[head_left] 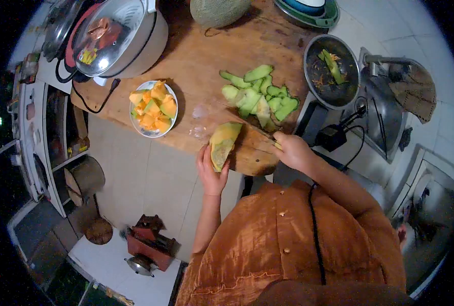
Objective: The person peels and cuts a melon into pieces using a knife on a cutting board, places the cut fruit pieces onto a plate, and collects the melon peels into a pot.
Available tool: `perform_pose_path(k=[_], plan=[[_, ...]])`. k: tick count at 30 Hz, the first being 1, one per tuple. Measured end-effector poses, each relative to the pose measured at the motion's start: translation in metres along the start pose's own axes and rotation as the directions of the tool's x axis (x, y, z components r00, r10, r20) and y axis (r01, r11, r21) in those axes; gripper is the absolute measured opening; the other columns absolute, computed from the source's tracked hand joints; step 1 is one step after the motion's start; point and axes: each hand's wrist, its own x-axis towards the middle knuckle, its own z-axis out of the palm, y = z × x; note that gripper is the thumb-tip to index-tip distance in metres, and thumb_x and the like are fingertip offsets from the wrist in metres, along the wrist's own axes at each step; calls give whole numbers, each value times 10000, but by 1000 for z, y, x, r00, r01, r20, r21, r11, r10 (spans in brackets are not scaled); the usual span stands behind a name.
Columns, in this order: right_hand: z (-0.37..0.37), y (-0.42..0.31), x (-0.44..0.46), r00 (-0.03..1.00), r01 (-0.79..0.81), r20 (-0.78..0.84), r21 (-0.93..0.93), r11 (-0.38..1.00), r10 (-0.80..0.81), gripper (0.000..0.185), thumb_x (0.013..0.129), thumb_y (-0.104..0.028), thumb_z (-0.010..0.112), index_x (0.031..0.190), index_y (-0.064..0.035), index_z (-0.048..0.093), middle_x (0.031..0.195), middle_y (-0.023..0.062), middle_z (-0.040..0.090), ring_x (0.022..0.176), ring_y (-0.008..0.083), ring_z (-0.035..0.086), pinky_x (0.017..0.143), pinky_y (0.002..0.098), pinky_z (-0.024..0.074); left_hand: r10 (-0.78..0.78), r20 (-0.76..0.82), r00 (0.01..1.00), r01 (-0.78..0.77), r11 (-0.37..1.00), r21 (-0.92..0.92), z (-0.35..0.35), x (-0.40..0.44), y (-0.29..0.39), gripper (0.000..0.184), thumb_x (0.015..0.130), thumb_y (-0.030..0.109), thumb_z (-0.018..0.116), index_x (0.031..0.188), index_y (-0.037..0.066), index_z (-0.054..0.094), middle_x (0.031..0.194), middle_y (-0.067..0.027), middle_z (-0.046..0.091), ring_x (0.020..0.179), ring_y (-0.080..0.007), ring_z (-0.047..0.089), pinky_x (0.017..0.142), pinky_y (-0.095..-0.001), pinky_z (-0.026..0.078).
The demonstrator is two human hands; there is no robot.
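Observation:
A partly peeled piece of melon (224,143), orange-yellow with some rind on it, lies at the front edge of the wooden board. My left hand (211,171) grips its near end, fingers curled round the side. To the right, my right hand (292,152) is closed round the handle of a knife (257,130), whose blade points up and left toward the peels. Green peels (262,97) are heaped behind the knife. On the left, a white bowl (154,133) holds orange melon chunks (153,106).
A pot with a glass lid (150,46) stands at the back left, its cable (106,99) near the bowl. A whole netted melon (219,11) sits at the back. On the right are a metal bowl with scraps (313,76), a sink (390,117) and a black plug (331,136).

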Motion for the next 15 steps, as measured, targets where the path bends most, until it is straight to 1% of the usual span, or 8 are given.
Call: perform_pose_path(k=[2, 5, 7, 8, 10, 11, 14, 15], plan=[[-4, 1, 1, 998, 65, 32, -59, 996, -63, 256, 813, -241, 601, 857, -17, 486, 714, 217, 577, 689, 401, 577, 583, 463, 459, 11, 10, 1000, -11, 999, -36, 1, 1, 0, 715, 654, 116, 728, 1273, 18, 385, 1224, -212, 442, 1134, -391, 412, 975, -451, 333], [-11, -13, 4, 996, 62, 67, -164, 984, -52, 223, 816, -233, 592, 872, -34, 509, 700, 187, 589, 667, 361, 598, 560, 435, 478, 28, 17, 999, -27, 997, -71, 0, 3, -1, 679, 673, 91, 699, 1271, 16, 388, 1220, -213, 456, 1131, -393, 417, 976, -453, 333], [-19, -23, 4, 993, 107, 59, -172, 979, -99, 197, 822, -221, 574, 873, -39, 518, 694, 172, 598, 654, 335, 609, 537, 418, 486, 13, 49, 999, -9, 997, -80, -2, 4, 1, 660, 684, 77, 680, 1272, 13, 387, 1228, -216, 455, 1133, -396, 417, 980, -454, 330], [-20, -25, 4, 991, 129, 56, -176, 976, -121, 185, 825, -215, 565, 874, -41, 522, 691, 165, 603, 648, 322, 614, 526, 410, 490, 30, 36, 999, -28, 997, -77, -2, 4, 3, 657, 684, 47, 663, 1277, 15, 383, 1229, -213, 457, 1136, -391, 424, 982, -449, 332], [-19, -25, 8, 991, 104, 104, -200, 974, -84, 166, 819, -170, 526, 945, -61, 536, 706, 162, 619, 614, 327, 620, 502, 420, 496, 63, 11, 998, -62, 995, -72, -2, 3, 5, 656, 683, -13, 631, 1287, 18, 376, 1232, -209, 461, 1141, -380, 438, 985, -440, 336], [-18, -24, 10, 989, 94, 128, -212, 973, -68, 184, 816, -148, 507, 980, -71, 543, 713, 161, 627, 597, 329, 622, 490, 426, 499, 51, 21, 998, -50, 996, -77, -1, 3, 5, 656, 685, -11, 632, 1288, 18, 375, 1234, -209, 460, 1145, -380, 436, 986, -438, 337], [17, -7, 20, 978, 209, 85, -352, 913, -191, 142, 810, -143, 510, 923, -63, 542, 698, 159, 627, 594, 325, 627, 497, 435, 504, 31, 46, 998, -28, 997, -79, -2, 5, 6, 656, 688, -3, 641, 1287, 16, 375, 1237, -208, 460, 1148, -376, 435, 985, -429, 341], [19, -10, 25, 986, 166, 86, -342, 925, -145, 136, 804, -144, 515, 905, -57, 538, 697, 160, 625, 599, 331, 626, 507, 438, 504, 35, 51, 998, -31, 997, -70, -4, 6, 8, 655, 689, 2, 645, 1286, 15, 376, 1234, -207, 462, 1144, -374, 438, 983, -427, 344]])
